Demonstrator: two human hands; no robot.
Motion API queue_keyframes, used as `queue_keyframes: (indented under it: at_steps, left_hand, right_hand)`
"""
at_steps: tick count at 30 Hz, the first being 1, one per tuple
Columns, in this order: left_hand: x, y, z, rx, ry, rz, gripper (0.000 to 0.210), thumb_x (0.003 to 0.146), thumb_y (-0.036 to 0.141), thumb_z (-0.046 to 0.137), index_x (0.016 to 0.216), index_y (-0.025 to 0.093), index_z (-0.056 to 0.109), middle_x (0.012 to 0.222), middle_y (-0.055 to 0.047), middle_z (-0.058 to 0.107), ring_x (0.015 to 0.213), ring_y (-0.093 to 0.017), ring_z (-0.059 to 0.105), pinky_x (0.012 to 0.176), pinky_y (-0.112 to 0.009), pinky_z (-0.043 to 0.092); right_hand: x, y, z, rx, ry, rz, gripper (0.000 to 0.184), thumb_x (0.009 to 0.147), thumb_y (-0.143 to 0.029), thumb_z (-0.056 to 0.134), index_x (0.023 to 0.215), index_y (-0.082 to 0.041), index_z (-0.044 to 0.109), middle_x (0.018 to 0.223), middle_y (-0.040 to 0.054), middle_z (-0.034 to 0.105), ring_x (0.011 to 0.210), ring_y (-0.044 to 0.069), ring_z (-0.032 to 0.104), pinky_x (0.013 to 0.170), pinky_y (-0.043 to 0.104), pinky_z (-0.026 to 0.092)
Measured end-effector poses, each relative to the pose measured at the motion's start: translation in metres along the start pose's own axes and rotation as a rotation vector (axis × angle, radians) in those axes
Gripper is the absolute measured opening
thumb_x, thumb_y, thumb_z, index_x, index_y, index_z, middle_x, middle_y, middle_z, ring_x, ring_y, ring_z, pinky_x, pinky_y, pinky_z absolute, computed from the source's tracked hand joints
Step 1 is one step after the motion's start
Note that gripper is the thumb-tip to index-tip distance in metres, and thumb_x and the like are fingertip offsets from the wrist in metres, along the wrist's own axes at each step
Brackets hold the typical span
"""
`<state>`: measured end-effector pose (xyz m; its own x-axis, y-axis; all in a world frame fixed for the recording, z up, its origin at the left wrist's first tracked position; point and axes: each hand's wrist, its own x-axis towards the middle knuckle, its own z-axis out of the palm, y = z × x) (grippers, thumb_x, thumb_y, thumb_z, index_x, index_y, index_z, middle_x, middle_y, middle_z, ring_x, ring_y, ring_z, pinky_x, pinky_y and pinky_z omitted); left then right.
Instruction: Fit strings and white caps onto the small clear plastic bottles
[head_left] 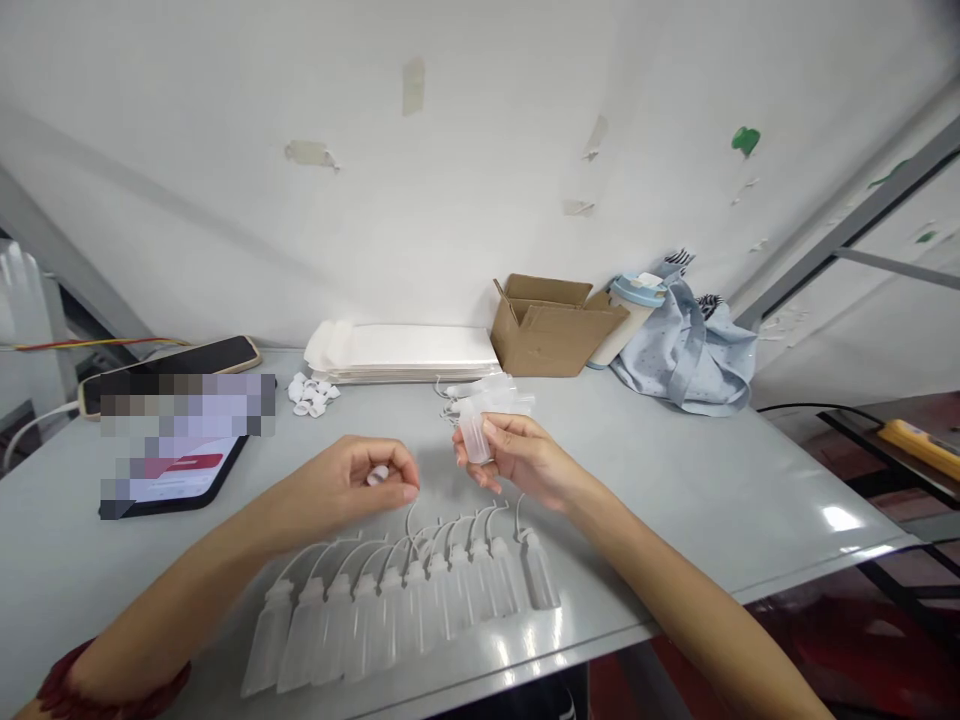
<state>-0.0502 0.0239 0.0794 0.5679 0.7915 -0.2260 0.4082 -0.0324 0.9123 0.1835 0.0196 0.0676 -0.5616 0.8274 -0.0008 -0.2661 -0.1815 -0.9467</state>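
My right hand (517,450) is closed around a small translucent plastic bottle (475,437), held above the table. In the curled fingers of my left hand (360,478) sits a small white cap (377,476). Below both hands, a row of several translucent bottles (394,615) with thin bent tubes at their tops lies along the table's front edge; one bottle (540,572) is a little apart at the right end. More translucent pieces (491,388) lie behind my right hand, which partly hides them. A small heap of white caps (311,396) is at the back left.
A stack of flat white boxes (420,350) and an open cardboard box (551,335) stand against the wall. Beside them are a blue-lidded cup (630,310) and a light blue cloth bag (686,350). Two phones, one dark (180,370) and one lit (195,460), lie at left.
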Motion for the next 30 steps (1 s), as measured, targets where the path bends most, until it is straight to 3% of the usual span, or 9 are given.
queue_keyframes:
  at_steps: [6,13,18,22,26,30]
  left_hand:
    - [-0.004,0.003,0.008,0.346,-0.061,0.069,0.016,0.077,0.035,0.056,0.072,0.024,0.066,0.062,0.002,0.051,0.058,-0.014,0.046,0.053,-0.022,0.038]
    - [-0.006,-0.006,0.015,0.472,-0.134,0.119,0.011,0.077,0.032,0.057,0.078,0.027,0.067,0.071,0.002,0.058,0.066,-0.015,0.052,0.060,-0.023,0.039]
    - [-0.005,-0.010,0.026,0.559,-0.111,0.137,0.016,0.079,0.037,0.056,0.071,0.024,0.063,0.070,0.001,0.056,0.066,-0.016,0.051,0.061,-0.025,0.037]
    - [-0.003,-0.010,0.033,0.577,-0.070,0.159,0.022,0.080,0.029,0.050,0.062,0.021,0.059,0.064,0.001,0.054,0.060,-0.015,0.048,0.057,-0.026,0.036]
    - [-0.001,-0.004,0.026,0.481,0.045,0.129,0.022,0.079,0.031,0.049,0.064,0.021,0.061,0.062,0.002,0.055,0.056,-0.014,0.048,0.054,-0.025,0.036]
    - [0.000,0.003,0.014,0.390,0.348,0.138,0.025,0.080,0.041,0.051,0.069,0.023,0.065,0.060,0.002,0.052,0.056,-0.014,0.047,0.052,-0.025,0.036]
  right_hand:
    - [-0.001,-0.003,0.003,-0.061,0.047,0.023,0.030,0.086,-0.043,0.057,0.091,-0.015,0.066,0.083,0.0060,0.063,0.059,0.011,0.051,0.048,0.023,0.036]
    - [0.006,0.002,-0.005,-0.298,0.393,-0.013,0.029,0.084,-0.042,0.059,0.075,-0.014,0.061,0.076,0.0031,0.062,0.059,0.009,0.052,0.053,0.023,0.036]
    - [0.008,0.004,-0.006,-0.327,0.424,-0.023,0.031,0.081,-0.045,0.059,0.071,-0.015,0.058,0.073,0.0019,0.060,0.058,0.010,0.051,0.052,0.023,0.035]
    - [0.007,0.005,-0.001,-0.412,0.437,-0.017,0.030,0.081,-0.044,0.059,0.073,-0.015,0.058,0.071,0.0013,0.060,0.058,0.010,0.052,0.052,0.023,0.036]
    - [0.005,0.006,0.007,-0.484,0.385,-0.051,0.030,0.079,-0.045,0.063,0.077,-0.016,0.058,0.074,0.0005,0.060,0.059,0.009,0.052,0.054,0.023,0.040]
    - [0.000,0.009,0.016,-0.506,0.278,-0.075,0.028,0.080,-0.043,0.064,0.085,-0.016,0.059,0.073,-0.0002,0.061,0.060,0.010,0.056,0.056,0.024,0.043]
